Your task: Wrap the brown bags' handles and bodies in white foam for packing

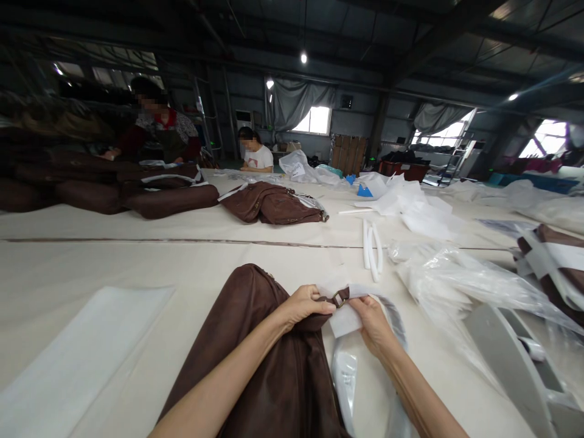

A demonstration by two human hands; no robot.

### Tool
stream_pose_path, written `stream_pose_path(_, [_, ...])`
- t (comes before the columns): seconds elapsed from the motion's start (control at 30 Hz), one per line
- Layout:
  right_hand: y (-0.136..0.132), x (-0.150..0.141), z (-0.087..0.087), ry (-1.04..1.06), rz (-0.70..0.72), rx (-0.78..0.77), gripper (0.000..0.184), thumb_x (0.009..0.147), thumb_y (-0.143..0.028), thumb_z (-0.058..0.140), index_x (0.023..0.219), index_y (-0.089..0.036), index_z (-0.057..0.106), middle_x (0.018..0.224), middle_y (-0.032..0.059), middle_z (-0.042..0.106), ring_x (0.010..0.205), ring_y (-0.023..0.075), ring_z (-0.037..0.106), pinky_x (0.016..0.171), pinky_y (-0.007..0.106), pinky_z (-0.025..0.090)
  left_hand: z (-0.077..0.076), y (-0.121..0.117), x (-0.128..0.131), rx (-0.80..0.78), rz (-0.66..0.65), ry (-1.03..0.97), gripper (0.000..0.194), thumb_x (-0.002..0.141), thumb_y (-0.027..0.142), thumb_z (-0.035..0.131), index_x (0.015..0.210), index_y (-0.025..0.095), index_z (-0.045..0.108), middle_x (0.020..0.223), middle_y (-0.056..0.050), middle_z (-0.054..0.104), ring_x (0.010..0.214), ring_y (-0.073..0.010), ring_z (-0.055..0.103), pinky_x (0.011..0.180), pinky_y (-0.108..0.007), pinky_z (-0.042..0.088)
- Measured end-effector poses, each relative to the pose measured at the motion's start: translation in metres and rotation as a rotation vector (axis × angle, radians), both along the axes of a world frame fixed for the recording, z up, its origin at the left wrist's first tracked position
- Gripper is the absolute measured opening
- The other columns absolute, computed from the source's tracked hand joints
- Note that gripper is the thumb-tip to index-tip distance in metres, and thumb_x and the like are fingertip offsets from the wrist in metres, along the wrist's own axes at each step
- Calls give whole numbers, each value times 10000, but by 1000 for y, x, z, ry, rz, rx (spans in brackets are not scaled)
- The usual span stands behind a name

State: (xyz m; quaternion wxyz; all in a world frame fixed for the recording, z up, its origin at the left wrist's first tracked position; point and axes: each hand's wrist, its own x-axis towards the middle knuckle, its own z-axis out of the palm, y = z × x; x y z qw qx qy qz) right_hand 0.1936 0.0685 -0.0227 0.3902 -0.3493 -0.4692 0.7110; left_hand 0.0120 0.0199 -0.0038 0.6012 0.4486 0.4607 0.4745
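A brown leather bag (269, 371) lies in front of me on the pale table. My left hand (303, 308) is closed on the bag near its strap end, beside a metal ring (339, 299). Opposite it, my right hand (370, 319) pinches a thin white sheet (347, 322) that lies behind the ring and strap end. The bag's strap, wrapped in clear plastic (345, 377), curves down on the right under my right forearm. What the fingertips press against is partly hidden.
White paper sheets (86, 359) lie at left. Clear plastic bags (438, 286) and a grey tape dispenser (511, 359) are at right. White foam strips (373, 249) and more brown bags (274, 204) lie farther back. Two people (258, 157) are across the table.
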Motion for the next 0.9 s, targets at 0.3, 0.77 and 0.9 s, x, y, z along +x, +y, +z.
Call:
stream_pose_path(0.3, [1,4,3,-74,31,-19,160,601,-388,729,630,-239,678,649,4,704,602,206,607,553,286,443,1,0,2,-10,-62,-7,487,539,357,861,940,107,743,919,-76,737,920,-229,651,885,-301,462])
stream_pose_path(0.77, [-20,61,-22,-561,-112,1220,209,905,-230,559,1084,-267,662,1002,86,594,934,232,578,808,400,524,3,-1,4,9,-55,67,435,565,339,804,925,102,745,828,-53,718,812,-200,630,771,-262,452])
stream_pose_path(0.9, [-2,49,5,-647,-111,1362,119,916,-296,583,860,-252,678,1204,106,566,1197,300,484,980,490,423,0,-2,10,94,-28,164,398,574,291,776,925,110,731,860,-34,694,854,-202,599,777,-254,440])
